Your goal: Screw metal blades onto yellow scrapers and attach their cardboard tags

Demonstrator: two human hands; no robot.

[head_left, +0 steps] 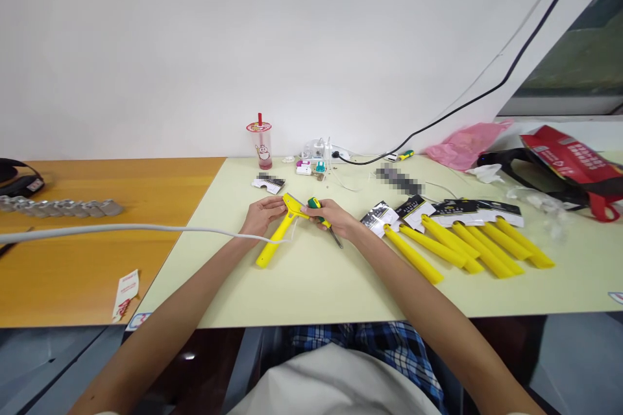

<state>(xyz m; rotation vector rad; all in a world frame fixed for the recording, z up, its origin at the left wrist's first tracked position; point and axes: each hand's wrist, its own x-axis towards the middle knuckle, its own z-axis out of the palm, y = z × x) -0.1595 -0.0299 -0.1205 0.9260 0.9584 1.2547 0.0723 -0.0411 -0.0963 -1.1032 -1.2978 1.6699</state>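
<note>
A yellow scraper point(273, 245) lies slanted in front of me, its wide head pointing away and its handle toward me. My left hand point(263, 215) pinches the left side of the scraper's head. A screwdriver point(314, 203) with a green and yellow handle is gripped in my right hand point(335, 216), its dark shaft pointing down toward the table. The right thumb and fingertips also reach the right side of the scraper's head. A pale cable crosses in front of my left wrist and the scraper handle. Whether a blade sits in the head I cannot tell.
Several yellow scrapers point(467, 246) with black-and-white cards lie at right. Behind my hands are a card point(268, 183), a drink cup point(263, 148) with straw and a power strip point(318, 150). A pink bag point(464, 146) and red bag point(574, 159) lie back right. A white cable point(121, 228) hangs across the left.
</note>
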